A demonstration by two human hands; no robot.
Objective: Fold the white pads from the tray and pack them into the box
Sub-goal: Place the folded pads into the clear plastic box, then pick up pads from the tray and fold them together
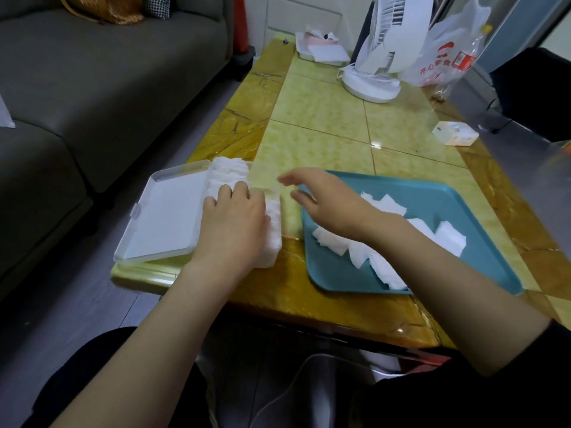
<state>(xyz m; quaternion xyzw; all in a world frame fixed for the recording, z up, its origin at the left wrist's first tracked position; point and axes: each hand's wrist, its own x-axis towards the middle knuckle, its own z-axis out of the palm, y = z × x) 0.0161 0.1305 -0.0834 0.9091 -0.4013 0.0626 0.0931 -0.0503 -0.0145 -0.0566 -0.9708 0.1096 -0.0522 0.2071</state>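
A clear plastic box (pixel 275 242) stands at the table's near left edge, packed with folded white pads (pixel 230 169). Its open lid (pixel 167 217) lies flat to its left. My left hand (pixel 233 220) rests palm down on the pads in the box, fingers bent over them. My right hand (pixel 321 200) hovers between the box and the teal tray (pixel 482 261), fingers relaxed and holding nothing. Several loose white pads (pixel 358 251) lie scattered in the tray, partly hidden by my right forearm.
A white desk fan (pixel 380 47) and a plastic bag (pixel 448 54) stand at the table's far end, with a white tray of items (pixel 321 47) behind. A small white box (pixel 455 133) lies at the right edge. A grey sofa (pixel 92 88) is at left.
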